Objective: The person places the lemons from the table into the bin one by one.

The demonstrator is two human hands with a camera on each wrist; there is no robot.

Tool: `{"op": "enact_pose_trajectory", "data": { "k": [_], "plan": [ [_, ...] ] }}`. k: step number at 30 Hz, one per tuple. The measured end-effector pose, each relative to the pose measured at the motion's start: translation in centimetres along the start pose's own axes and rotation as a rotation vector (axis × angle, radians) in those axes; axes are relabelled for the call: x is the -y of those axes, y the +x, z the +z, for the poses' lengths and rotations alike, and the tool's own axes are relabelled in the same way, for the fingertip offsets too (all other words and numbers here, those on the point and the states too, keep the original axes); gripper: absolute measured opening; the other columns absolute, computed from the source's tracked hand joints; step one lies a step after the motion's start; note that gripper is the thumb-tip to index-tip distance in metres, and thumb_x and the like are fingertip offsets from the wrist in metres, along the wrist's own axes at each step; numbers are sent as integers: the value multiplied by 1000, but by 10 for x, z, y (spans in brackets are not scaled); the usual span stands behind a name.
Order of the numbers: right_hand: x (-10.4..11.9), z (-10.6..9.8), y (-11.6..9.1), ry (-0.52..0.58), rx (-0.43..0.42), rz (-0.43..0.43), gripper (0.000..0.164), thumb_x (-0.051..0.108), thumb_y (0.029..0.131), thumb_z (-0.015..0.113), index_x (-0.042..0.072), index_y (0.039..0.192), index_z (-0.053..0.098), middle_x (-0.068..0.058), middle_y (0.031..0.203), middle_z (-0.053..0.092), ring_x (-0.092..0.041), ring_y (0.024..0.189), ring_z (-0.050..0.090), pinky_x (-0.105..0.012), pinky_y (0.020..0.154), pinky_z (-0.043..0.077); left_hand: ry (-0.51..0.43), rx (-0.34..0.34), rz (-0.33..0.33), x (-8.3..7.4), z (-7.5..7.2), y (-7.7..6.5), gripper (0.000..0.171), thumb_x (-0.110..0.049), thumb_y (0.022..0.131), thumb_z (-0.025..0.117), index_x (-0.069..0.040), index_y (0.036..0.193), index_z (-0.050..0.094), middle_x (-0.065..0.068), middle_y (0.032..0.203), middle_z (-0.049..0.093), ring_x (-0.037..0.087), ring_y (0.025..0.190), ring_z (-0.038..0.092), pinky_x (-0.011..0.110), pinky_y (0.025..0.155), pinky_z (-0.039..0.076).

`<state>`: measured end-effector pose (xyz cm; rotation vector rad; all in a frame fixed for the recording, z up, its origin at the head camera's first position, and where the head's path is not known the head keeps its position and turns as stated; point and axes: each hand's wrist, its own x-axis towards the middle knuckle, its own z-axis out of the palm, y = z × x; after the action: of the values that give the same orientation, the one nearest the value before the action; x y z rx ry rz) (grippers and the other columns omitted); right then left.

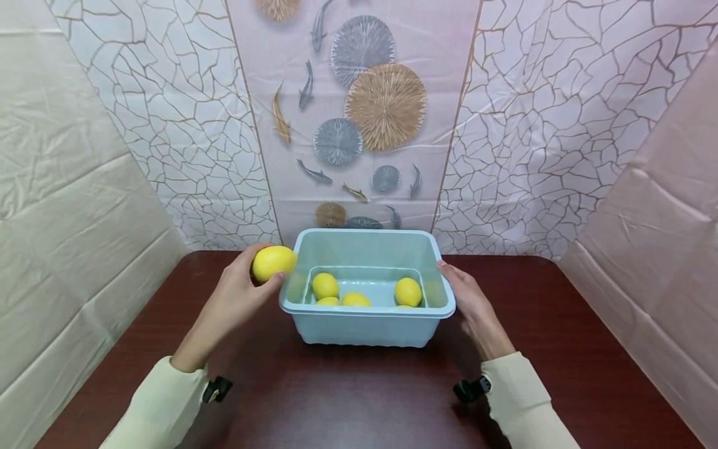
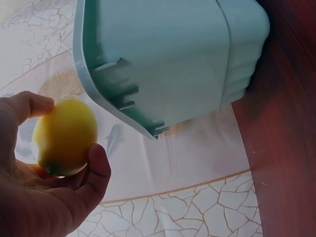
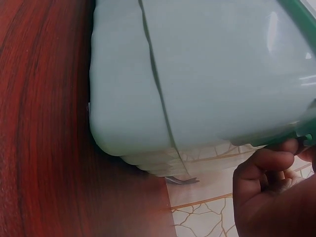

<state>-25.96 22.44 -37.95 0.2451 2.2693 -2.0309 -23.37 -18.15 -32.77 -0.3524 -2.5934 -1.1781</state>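
A light blue plastic tub (image 1: 364, 327) stands on the dark red table, with several yellow lemons (image 1: 407, 292) lying on its floor. My left hand (image 1: 241, 290) grips another lemon (image 1: 275, 263) between thumb and fingers, beside the tub's left rim and at about rim height. In the left wrist view that lemon (image 2: 69, 136) is outside the tub wall (image 2: 163, 54). On the opposite side, my right hand (image 1: 471, 299) holds the tub's right rim, its fingers curled under the edge in the right wrist view. The front wall partly hides the nearest lemons.
The dark red wooden table (image 1: 348, 399) extends around the tub. Behind it hangs a patterned backdrop (image 1: 359, 181) with fish and round motifs. Pale cloth walls (image 1: 73, 206) flank both sides. A small black device (image 1: 217, 389) sits at each wrist.
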Motion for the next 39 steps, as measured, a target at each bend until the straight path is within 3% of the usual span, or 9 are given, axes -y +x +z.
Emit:
{"op": "enact_pose_trajectory", "data": {
  "k": [8,15,21,29,39],
  "plan": [
    [1,-1,0,-3,-3,-6,72,55,109,48,5,160,43,-19,135,64,-17,105,68,-30,85,60,8,-4,-2,-5,5,9,55,-20,96,75,-5,144,52,17,126,64,32,102,61,45,87,53],
    [6,-4,-1,-32,-5,-19,69,52,110,49,1,155,48,-12,120,71,-13,96,70,-28,80,60,-29,23,-1,-6,10,19,61,-16,92,78,-3,144,48,17,131,60,33,107,61,45,90,53],
    [10,-5,0,-118,-2,-7,67,49,111,47,-1,155,48,-20,134,66,-12,98,69,-28,82,59,-14,66,11,-7,15,28,63,-18,93,81,-3,146,50,16,135,57,32,111,59,46,94,54],
    [11,-5,0,-124,8,10,67,49,111,47,-1,156,46,-23,140,62,-13,101,68,-28,84,58,-21,109,1,-10,25,45,71,-28,89,85,-3,148,53,14,134,62,29,106,66,42,87,58],
    [10,-5,0,-126,10,1,68,50,111,48,0,157,46,-20,136,66,-10,98,68,-27,83,57,28,145,43,-12,31,59,65,-24,87,84,-3,143,59,13,129,66,29,104,64,44,87,56]
  ]
}}
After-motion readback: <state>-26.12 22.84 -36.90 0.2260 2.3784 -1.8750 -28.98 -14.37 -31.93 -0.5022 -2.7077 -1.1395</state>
